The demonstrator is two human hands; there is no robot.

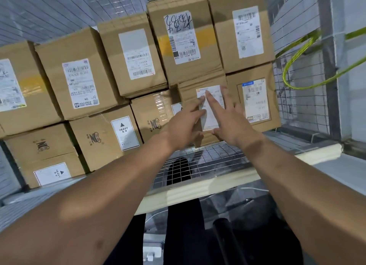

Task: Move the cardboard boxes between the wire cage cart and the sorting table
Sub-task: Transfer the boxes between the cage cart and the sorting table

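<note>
Reaching forward, the left hand (184,126) and right hand (227,119), fingers straight and holding nothing, converge on the labelled face of the cardboard box (189,95) directly ahead, probably because stacked neighbours in the wire cage cart (210,157) block its sides.

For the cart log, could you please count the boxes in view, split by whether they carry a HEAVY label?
HEAVY boxes: 2
Other labelled boxes: 7
Box with its label mostly behind the left hand: 1
Total: 10
</note>
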